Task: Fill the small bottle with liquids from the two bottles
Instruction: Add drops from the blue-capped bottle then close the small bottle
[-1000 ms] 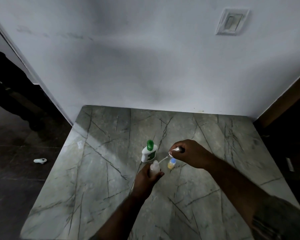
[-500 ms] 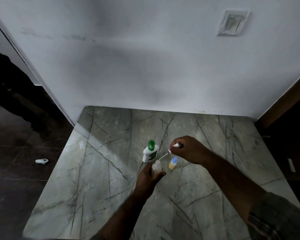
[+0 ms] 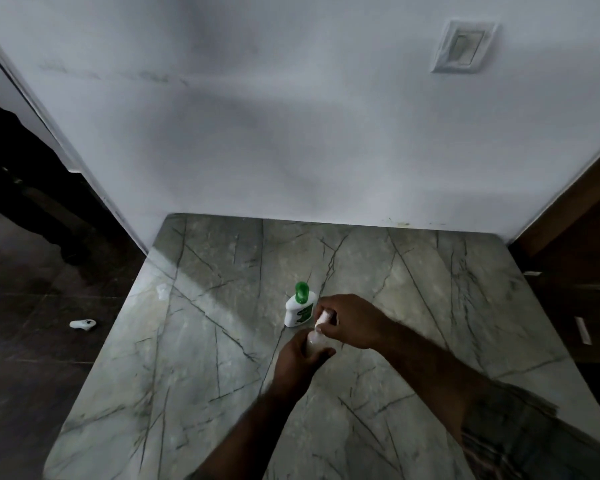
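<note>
The small bottle [image 3: 314, 342] is pale and half clear. It stands upright in the left hand [image 3: 298, 362], just above the bench [image 3: 194, 358]; whether its base touches the bench I cannot tell, because the hand hides it. The left fingers [image 3: 297, 346] are curled round the body of the bottle and grasp it, so only its upper part shows between them. Directly over these fingers, the right hand [image 3: 352, 322] comes from the right side, and its fingers [image 3: 333, 327] pinch a white cap piece [image 3: 324, 318], which sits at the mouth of the small bottle. It seems to touch the neck, but the dim light makes this not sure. Just beyond the right fingers and a little to their left stands a green-capped bottle [image 3: 300, 308], white with a green label, upright on the bench and apart from both hands. The bench is grey-green stone with dark veins, and both forearms lie over its near part. On the right arm a dark patterned sleeve [image 3: 534, 441] shows near the lower corner. Behind the bench there is a pale wall [image 3: 291, 133], with a switch plate [image 3: 463, 46] high up, far to the right of the fingers. Far to the left of the fingers, on the dark floor [image 3: 32, 375], lies a small white object [image 3: 83, 323].
</note>
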Tool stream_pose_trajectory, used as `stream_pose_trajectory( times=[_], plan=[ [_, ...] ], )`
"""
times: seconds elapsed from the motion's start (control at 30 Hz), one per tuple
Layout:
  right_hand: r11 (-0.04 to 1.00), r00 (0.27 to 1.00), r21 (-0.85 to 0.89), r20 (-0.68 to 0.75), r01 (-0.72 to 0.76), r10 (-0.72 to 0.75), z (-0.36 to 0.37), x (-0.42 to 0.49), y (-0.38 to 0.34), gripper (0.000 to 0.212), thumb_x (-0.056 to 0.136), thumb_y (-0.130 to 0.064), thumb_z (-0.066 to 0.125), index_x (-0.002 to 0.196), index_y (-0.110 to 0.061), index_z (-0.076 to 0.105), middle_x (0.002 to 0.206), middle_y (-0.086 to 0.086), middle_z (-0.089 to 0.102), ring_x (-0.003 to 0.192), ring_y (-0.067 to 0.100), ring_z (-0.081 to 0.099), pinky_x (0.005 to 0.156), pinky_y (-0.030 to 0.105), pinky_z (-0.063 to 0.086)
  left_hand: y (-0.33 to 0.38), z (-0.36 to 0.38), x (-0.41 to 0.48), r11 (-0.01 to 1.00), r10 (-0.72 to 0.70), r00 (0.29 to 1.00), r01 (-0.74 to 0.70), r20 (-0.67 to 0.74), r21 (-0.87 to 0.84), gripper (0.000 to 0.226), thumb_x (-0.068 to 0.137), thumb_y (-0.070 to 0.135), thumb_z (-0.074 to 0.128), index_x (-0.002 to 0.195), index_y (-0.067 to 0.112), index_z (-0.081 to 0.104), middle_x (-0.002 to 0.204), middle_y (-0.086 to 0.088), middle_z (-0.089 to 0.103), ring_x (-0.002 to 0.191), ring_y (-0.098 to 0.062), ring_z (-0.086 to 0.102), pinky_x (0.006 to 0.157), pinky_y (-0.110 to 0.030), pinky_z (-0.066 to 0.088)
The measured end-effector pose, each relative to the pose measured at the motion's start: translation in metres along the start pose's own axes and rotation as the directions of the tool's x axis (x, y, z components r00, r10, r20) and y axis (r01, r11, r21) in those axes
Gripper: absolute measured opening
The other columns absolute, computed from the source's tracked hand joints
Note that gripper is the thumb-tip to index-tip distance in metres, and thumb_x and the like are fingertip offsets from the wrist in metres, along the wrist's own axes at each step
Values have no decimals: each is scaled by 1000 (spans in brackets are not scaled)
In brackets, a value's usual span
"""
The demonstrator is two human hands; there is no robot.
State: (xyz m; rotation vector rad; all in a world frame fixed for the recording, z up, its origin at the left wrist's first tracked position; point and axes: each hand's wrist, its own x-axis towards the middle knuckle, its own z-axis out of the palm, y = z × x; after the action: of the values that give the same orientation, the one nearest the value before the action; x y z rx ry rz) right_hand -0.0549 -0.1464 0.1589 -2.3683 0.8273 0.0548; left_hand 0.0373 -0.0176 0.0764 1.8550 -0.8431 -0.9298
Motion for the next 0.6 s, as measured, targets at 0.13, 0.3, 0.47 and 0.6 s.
stream_pose_trajectory(
  times=[0.13, 0.3, 0.47, 0.6],
  plan=[
    [988, 996, -125, 40, 88, -84, 1, 2, -4, 20, 80, -31, 69, 100, -28, 67, 100, -5, 63, 91, 11, 59, 75, 26, 43, -4, 1, 2, 1000, -15, 1000, 15, 1, 2, 42, 79, 34, 80, 117, 20, 66, 102, 4, 72, 91, -12, 67, 78, -27, 56],
    [982, 995, -165, 55, 93, -85, 2, 3, -7, 15, 81, -26, 69, 93, -19, 72, 97, 1, 68, 91, 17, 63, 71, 24, 37, -5, 4, 3, 1000, -22, 1000, 22, 13, 17, 45, 79, 33, 80, 119, 19, 66, 106, 3, 73, 98, -15, 68, 85, -33, 56],
    [967, 997, -243, 0, -75, 77, 7, 5, -6, 47, 81, -56, 66, 90, -9, 68, 87, 9, 73, 81, 22, 70, 69, 28, 49, -3, 6, -1, 997, -29, 1000, 29, 5, 74, 45, 79, 36, 80, 119, 25, 63, 106, 8, 70, 96, -9, 64, 73, -13, 47],
    [986, 996, -158, 62, -52, 62, 6, 1, -3, 58, 75, -51, 73, 123, -22, 56, 117, 2, 62, 100, 20, 65, 77, 27, 47, -5, 7, -2, 997, -23, 1000, 22, 5, 68, 37, 79, 37, 79, 112, 24, 67, 101, 10, 71, 93, -9, 65, 74, -16, 48]
  ],
)
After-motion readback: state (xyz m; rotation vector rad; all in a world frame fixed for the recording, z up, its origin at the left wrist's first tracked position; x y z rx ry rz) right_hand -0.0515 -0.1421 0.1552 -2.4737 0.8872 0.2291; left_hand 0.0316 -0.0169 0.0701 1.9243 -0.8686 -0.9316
